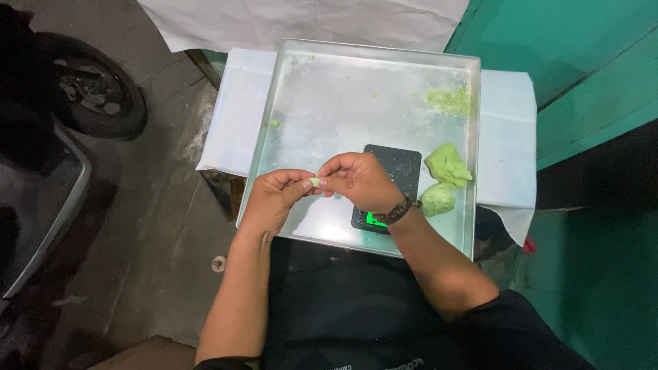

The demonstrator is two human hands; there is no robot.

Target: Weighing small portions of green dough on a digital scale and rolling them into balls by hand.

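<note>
A scale [392, 171] sits on the tray [329, 103] at centre frame; two dough lumps [444, 181] lie just right, crumbs [449, 101] above them.

Both hands meet over the near part of a shallow metal tray [308, 82]. The left hand [274, 199] and the right hand [360, 179] pinch a small pale green piece of dough [314, 182] between their fingertips, held just above the tray. A dark beaded bracelet [397, 211] circles the right wrist. Beneath that wrist a black digital scale [397, 168] lies in the tray, its green display lit. Just right of the scale sit two green dough lumps [444, 179], touching each other. Green crumbs [449, 99] are smeared in the far right corner, and a tiny green bit [274, 124] lies near the left rim. The tray rests on a table covered with white sheet [236, 116]. A green wall [589, 62] stands to the right.
</note>
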